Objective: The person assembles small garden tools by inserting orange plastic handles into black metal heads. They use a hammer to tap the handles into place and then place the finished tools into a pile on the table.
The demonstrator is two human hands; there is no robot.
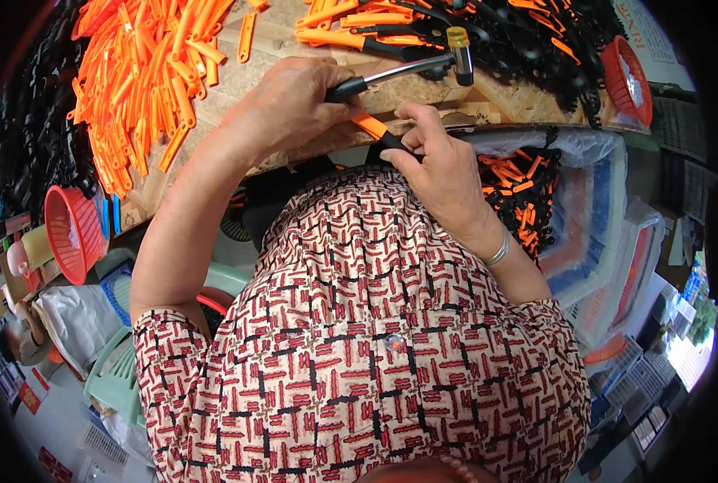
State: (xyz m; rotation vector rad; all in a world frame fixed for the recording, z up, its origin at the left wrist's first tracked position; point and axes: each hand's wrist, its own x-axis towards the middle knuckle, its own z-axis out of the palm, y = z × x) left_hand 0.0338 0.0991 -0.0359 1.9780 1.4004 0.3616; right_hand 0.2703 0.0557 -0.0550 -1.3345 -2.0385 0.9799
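We hold an orange-and-black utensil (pixel 371 125).
Its orange end meets our left hand (pixel 302 98), clamped on a hammer (pixel 407 69); its black part is clamped in our right hand (pixel 449 171).

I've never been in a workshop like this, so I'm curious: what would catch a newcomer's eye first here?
Probably the big heap of bright orange handles on the left part of the table, vivid against the dark pieces around it. Next, near the top centre, comes the small hammer with a yellow-tipped head, held in the left hand, while the right hand holds an orange-and-black piece just below it.
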